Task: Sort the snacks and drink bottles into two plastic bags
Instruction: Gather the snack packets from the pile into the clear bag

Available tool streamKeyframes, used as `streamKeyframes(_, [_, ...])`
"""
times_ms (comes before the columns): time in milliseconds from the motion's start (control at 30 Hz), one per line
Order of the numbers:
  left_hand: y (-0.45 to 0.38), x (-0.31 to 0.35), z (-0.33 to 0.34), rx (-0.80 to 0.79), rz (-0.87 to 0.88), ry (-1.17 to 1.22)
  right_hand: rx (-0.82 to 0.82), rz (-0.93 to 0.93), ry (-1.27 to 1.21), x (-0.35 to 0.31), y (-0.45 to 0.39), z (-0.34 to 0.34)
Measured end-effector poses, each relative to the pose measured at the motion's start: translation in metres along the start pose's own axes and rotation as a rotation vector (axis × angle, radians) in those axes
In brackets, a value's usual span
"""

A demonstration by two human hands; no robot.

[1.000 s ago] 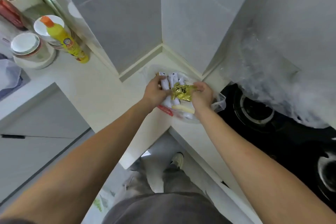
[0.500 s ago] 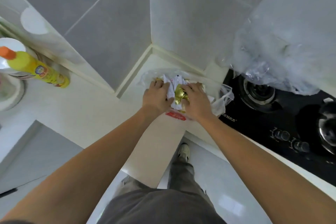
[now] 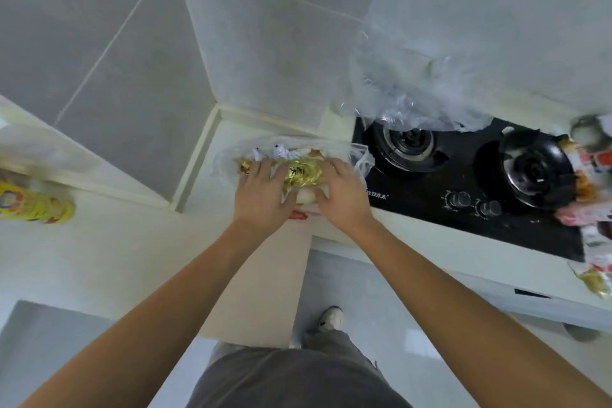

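A thin clear plastic bag lies in the counter corner beside the stove, filled with white, pale and gold snack packets. The gold snack packet sits on top between my hands. My left hand grips the bag's left side over the snacks, with a smaller gold packet by its fingertips. My right hand holds the right end of the gold snack packet. A second clear plastic bag hangs crumpled over the back of the stove. No drink bottles are in sight.
A black two-burner gas stove fills the counter to the right. Several loose snack packets lie blurred at its far right edge. A yellow cleaner bottle lies on the left counter. Grey tiled walls close off the corner.
My view has swung right, showing both burners and the loose snacks. Both hands have stayed on the bag, spreading slightly apart, and the gold packet now lies flatter on top.
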State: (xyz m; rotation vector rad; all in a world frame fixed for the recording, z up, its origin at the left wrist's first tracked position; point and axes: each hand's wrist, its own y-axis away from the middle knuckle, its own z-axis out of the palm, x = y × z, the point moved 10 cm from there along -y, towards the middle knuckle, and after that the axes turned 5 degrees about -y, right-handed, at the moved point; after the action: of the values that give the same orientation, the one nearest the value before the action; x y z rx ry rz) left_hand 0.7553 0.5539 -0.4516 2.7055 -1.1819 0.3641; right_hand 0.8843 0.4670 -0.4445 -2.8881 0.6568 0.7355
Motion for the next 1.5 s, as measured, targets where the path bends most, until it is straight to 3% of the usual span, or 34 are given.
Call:
streamKeyframes(267, [0.005,0.141,-0.012,0.063,0.211,-0.013,0.19,0.101,-0.022,0.087,0.085,-0.091])
streamKeyframes(700, [0.066,0.504,0.059,0.037,0.474,-0.025,0.393,0.354,-0.012,0.342,0.326,-0.267])
streamKeyframes(900, [0.078,0.629,0.1,-0.031,0.596,0.013,0.424,0.508,-0.045,0.443,0.406,-0.317])
streamKeyframes(1100, [0.066,0.707,0.159,-0.116,0.636,0.046,0.415,0.651,-0.084,0.527,0.446,-0.329])
streamKeyframes(1500, [0.016,0.799,0.288,-0.418,0.418,0.163,0.345,0.991,-0.262,0.702,0.466,-0.342])
